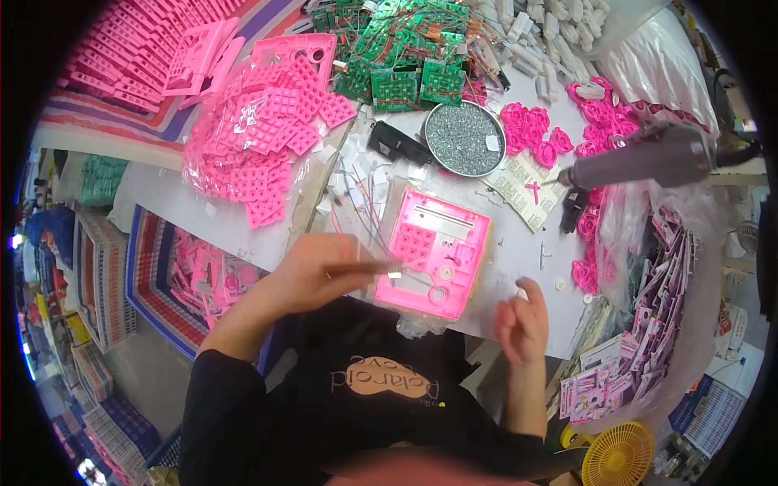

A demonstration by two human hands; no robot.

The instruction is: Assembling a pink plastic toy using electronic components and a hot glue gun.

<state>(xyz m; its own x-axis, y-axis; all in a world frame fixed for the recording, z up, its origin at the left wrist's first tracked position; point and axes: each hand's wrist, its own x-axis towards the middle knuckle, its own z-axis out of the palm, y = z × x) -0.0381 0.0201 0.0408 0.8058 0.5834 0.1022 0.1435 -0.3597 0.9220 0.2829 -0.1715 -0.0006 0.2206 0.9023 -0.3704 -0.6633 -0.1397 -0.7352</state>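
Observation:
My left hand [320, 271] reaches over the left side of a pink plastic casing [463, 279]. Its fingers are stretched forward and pressed together, slightly blurred; a small white piece and a thin line show by the fingertips, but what they pinch is unclear. Inside the casing lie a pink button pad [413, 245], a long metal strip [442, 219] and round fittings. My right hand [523, 322] hovers off the casing's right side. Its fingers are curled, with thumb and forefinger close together around a tiny pale spot that I cannot make out.
Beyond the casing are a round tin of small screws [464, 139], a black box-shaped part [399, 144] and green circuit boards [395, 89]. A grey electric screwdriver [640, 159] hangs at right. Bagged pink button pads [263, 121] lie left; pink rings [527, 130] lie right.

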